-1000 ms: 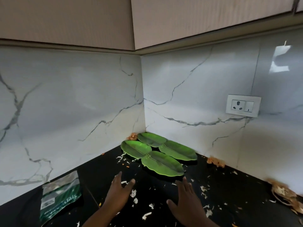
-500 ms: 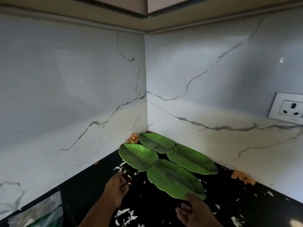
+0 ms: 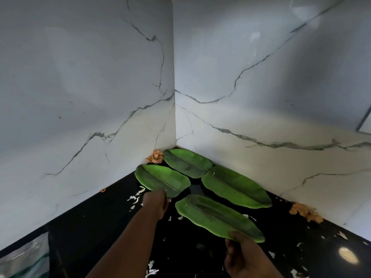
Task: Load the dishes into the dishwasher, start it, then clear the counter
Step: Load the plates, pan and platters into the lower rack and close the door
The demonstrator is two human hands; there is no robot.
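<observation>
Several green leaf-shaped plates lie on the black counter [image 3: 104, 227] in the corner of the marble walls. My left hand [image 3: 155, 203] grips the near edge of the left leaf plate [image 3: 160, 178]. My right hand [image 3: 243, 255] holds the near end of the front leaf plate [image 3: 216, 215], thumb on top of its rim. A back leaf plate [image 3: 187, 162] sits in the very corner and a right leaf plate [image 3: 234, 186] lies along the right wall.
White and orange peel scraps litter the counter: an orange clump [image 3: 155, 156] in the corner, another orange pile [image 3: 305, 212] by the right wall, white bits [image 3: 136, 198] near my left hand. A plastic packet [image 3: 24, 257] lies at the lower left.
The view has closed in on the corner. Both hands have reached forward from flat on the counter and taken hold of the left and front leaf plates.
</observation>
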